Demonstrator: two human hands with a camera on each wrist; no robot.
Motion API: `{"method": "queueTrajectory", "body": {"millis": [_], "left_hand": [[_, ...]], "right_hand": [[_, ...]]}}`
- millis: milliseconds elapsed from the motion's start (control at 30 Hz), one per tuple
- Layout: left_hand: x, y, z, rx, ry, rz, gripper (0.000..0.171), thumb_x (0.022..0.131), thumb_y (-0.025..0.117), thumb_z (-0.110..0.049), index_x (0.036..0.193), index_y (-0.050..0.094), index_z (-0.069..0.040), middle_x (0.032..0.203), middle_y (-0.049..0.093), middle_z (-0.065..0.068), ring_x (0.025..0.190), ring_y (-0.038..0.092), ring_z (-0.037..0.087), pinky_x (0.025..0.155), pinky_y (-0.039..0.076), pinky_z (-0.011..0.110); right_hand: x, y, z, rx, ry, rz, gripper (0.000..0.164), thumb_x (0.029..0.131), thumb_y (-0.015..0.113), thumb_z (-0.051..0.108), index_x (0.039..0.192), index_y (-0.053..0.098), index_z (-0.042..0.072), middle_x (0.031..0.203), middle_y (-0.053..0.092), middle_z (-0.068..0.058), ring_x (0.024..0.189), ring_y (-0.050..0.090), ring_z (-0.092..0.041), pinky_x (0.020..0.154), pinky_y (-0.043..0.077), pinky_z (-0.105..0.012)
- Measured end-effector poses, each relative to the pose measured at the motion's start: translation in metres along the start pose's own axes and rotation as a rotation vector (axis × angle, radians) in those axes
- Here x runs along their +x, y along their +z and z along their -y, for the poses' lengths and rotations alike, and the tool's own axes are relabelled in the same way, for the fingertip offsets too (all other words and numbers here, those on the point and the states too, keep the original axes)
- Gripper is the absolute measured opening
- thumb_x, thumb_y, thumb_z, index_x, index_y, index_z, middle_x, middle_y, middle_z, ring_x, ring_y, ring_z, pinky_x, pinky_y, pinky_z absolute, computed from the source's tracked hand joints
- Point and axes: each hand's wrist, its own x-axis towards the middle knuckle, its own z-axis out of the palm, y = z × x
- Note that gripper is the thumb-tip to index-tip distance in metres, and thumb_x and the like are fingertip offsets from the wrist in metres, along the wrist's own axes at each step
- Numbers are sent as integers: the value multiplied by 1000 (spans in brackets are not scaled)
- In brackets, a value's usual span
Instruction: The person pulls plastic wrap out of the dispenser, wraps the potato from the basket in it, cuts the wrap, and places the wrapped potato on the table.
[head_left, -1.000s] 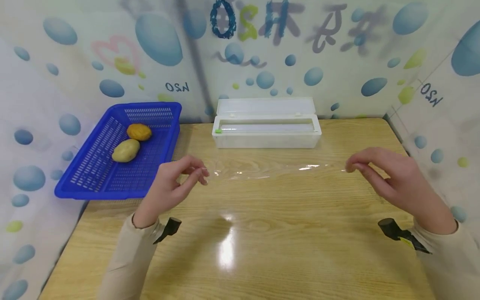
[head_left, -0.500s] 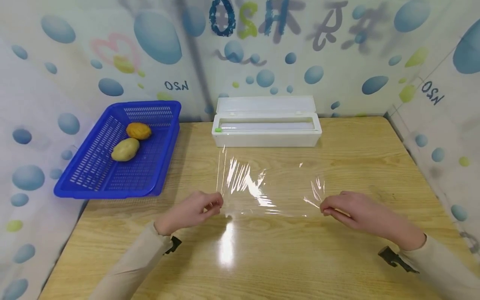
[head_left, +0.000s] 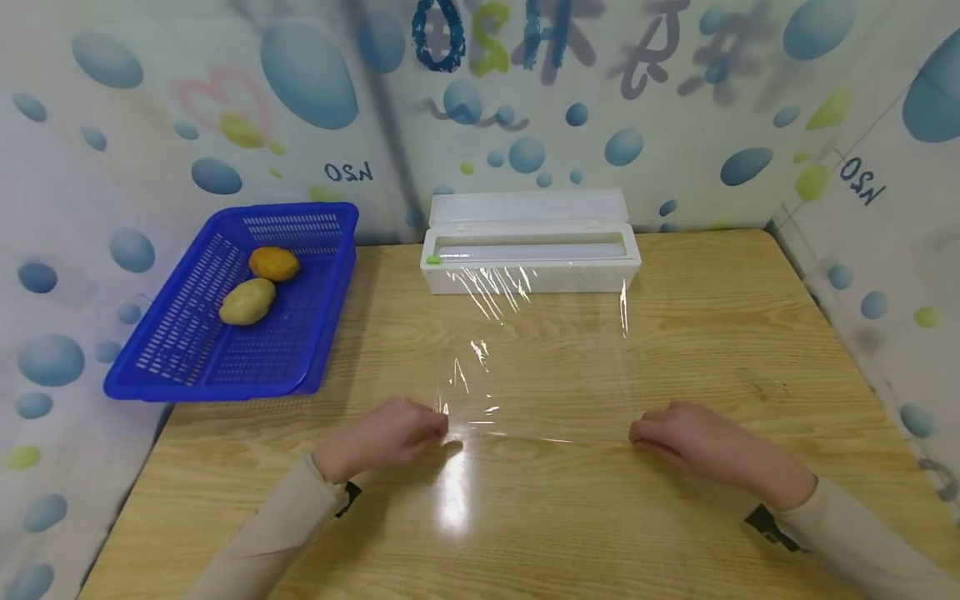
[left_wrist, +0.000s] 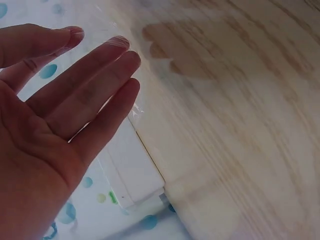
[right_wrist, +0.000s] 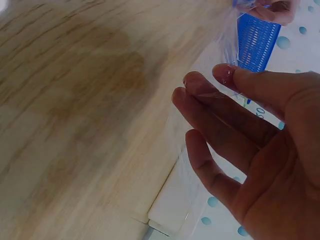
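Observation:
A sheet of clear cling film (head_left: pixel 525 367) stretches from the white cling film dispenser (head_left: pixel 532 277) at the back of the table toward the person. Bright wrinkles mark it near the dispenser and along its left side. The left hand (head_left: pixel 386 433) pinches the sheet's near left corner between thumb and forefinger; in the left wrist view the other fingers of that hand (left_wrist: pixel 75 100) reach out fairly straight. The right hand (head_left: pixel 712 446) pinches the near right corner; film shows at the thumb and fingertips of this hand (right_wrist: pixel 250 130) in the right wrist view. The dispenser's lid (head_left: pixel 528 208) stands raised.
A blue plastic basket (head_left: pixel 330 333) stands on the left of the wooden table (head_left: pixel 525 533), holding a yellowish potato-like item (head_left: pixel 247 302) and an orange-yellow one (head_left: pixel 274 264). A green slider (head_left: pixel 433 260) sits at the dispenser's left front edge. Patterned walls (head_left: pixel 675 100) enclose the table.
Both hands have drawn the cling film from near the dispenser down toward the person, and the sheet has lengthened. In the last half second they moved slightly nearer still. The basket and dispenser stayed put.

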Motion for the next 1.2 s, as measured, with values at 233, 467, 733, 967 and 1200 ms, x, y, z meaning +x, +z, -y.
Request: {"method": "queueTrajectory", "body": {"millis": [233,467,733,967,1200], "left_hand": [[-1,9,-11,175,6,13,28,84,69,-2,67,51,-14,71,57,-6,60,48,4,54,44,22],[-1,13,-8,307,-32,-23,10,86,70,-5,82,63,-11,96,67,2,77,65,17,66,53,33],[1,15,0,378,12,-45,17,83,70,-1,76,58,-10,97,66,4,68,61,15,58,51,30],[3,13,2,447,47,-50,14,83,71,-6,79,59,-10,99,66,4,69,62,18,60,52,33],[-1,12,-4,409,-5,11,11,84,72,-6,90,66,-13,101,66,4,78,63,19,69,52,34]], "right_hand": [[-2,9,-2,-66,-16,33,18,79,73,7,88,62,17,82,62,9,67,53,-4,56,41,-27],[0,11,-1,-180,14,38,19,76,75,7,84,60,14,81,60,4,67,55,-9,56,41,-30],[6,9,-5,-187,46,41,20,75,76,3,85,61,13,82,63,0,66,57,-14,57,44,-33],[4,8,-14,-199,44,33,20,76,74,3,88,61,13,85,65,0,67,57,-14,60,46,-35],[2,12,-12,-235,1,17,20,75,76,7,89,63,12,87,63,-2,65,55,-17,58,45,-34]]}}
